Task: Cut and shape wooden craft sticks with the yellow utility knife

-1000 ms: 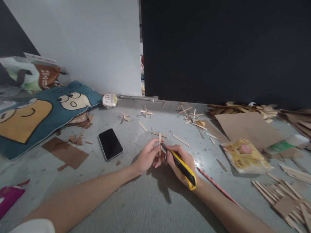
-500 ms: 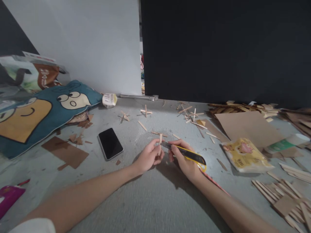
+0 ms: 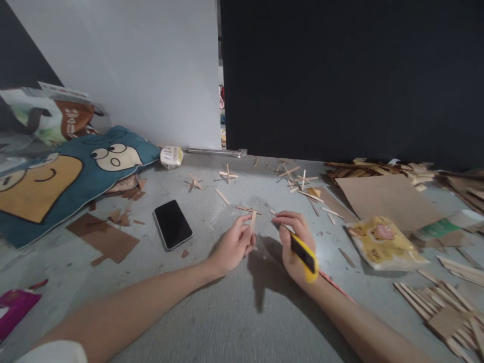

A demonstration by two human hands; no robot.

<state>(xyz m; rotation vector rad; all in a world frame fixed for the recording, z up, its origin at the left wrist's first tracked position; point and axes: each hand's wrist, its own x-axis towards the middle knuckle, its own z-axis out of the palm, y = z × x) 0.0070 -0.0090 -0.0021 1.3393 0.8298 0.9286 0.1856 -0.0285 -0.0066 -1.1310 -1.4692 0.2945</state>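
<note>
My left hand (image 3: 235, 246) pinches a small flat wooden stick (image 3: 253, 219) between thumb and fingers, its upper end sticking up. To the right, my right hand (image 3: 297, 244) is closed around a yellow and black utility knife (image 3: 307, 257). The knife's handle end points toward me, and its blade is hidden by the fingers. A gap separates the knife from the stick. Just beyond the left hand lies another wooden stick (image 3: 245, 207) on the grey table (image 3: 212, 317).
Crossed stick pieces (image 3: 228, 174) stand farther back. A phone (image 3: 173, 224) and a teal cushion (image 3: 113, 166) are on the left. On the right are a yellow packet (image 3: 385, 243), brown cardboard (image 3: 385, 199) and a pile of wooden sticks (image 3: 442, 312). A black panel (image 3: 351, 80) rises behind.
My right hand has drawn the knife away from the stick to the right and turned it, handle end toward me. The left hand has barely moved; its stick now leans a little right.
</note>
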